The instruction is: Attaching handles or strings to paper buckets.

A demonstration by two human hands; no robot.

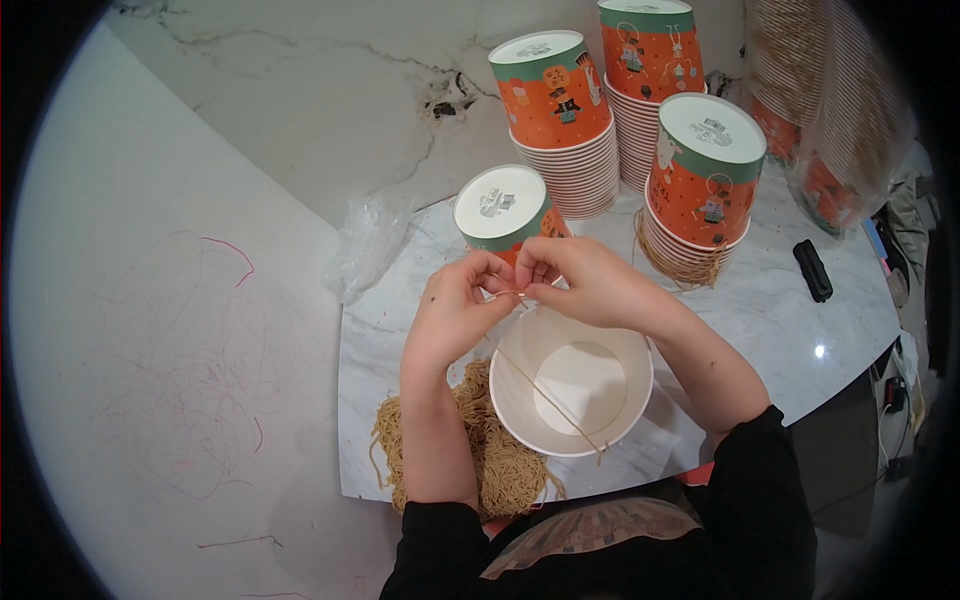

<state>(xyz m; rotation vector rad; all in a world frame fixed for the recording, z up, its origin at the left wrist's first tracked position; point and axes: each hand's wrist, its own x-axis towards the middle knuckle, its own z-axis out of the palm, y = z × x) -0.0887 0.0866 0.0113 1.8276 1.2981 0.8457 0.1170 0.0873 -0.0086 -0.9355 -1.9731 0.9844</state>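
My left hand (452,303) and my right hand (595,285) meet above the far rim of a white paper bucket (510,400), which stands mouth up on the table. Both hands pinch a thin tan cord (545,393) between thumbs and fingertips. One length of it slants down across the bucket's mouth to the near rim. Whether the cord is knotted between my fingers is too small to tell. Under and beside my left forearm lies a tangled heap of the same tan cord (515,475). Just beyond my fingertips is an upturned orange and green bucket (500,205).
Stacks of upturned orange buckets (565,170) stand at the back. Tan cords (680,262) circle the base of the right stack (705,190). Farther right are bagged stacks (840,110) and a black oblong object (813,270). Crumpled clear plastic (368,245) lies by the scribbled white wall (180,350).
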